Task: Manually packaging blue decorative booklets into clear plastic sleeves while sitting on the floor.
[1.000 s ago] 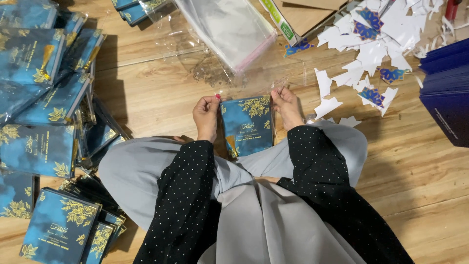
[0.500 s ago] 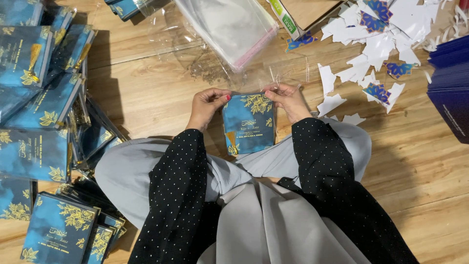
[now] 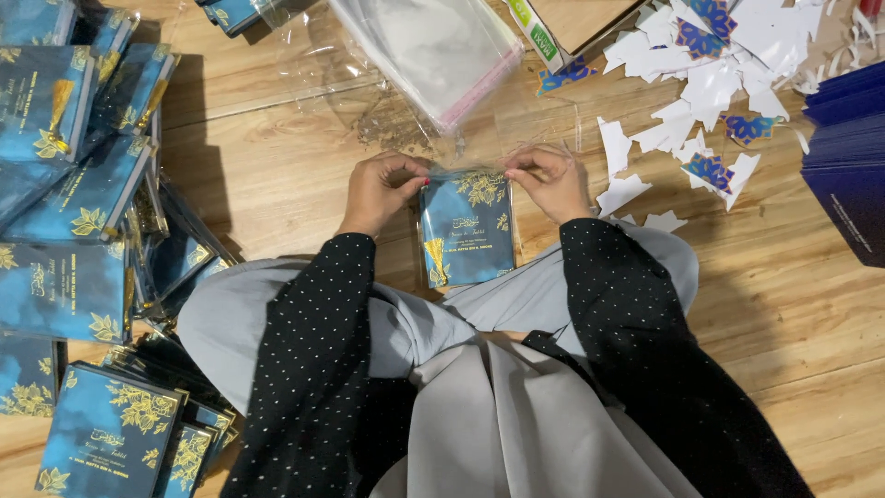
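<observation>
A blue card with gold leaf print and a small gold tassel [image 3: 467, 231] rests on my grey-clad lap inside a clear plastic sleeve. My left hand [image 3: 383, 189] pinches the sleeve's top left corner. My right hand [image 3: 550, 180] pinches its top right corner. Both hands are curled over the sleeve's upper edge, above the card. Black dotted sleeves cover both my arms.
Many matching blue cards [image 3: 69, 212] lie piled on the wooden floor at left. A stack of clear sleeves [image 3: 433, 46] lies ahead. White paper scraps and blue ornaments [image 3: 701, 65] are scattered at upper right, beside a dark blue stack [image 3: 848, 157] and a cardboard box [image 3: 572, 18].
Both hands have stayed at the top corners of the sleeve, with fingers curling tighter over its upper edge. The card has barely moved on my lap.
</observation>
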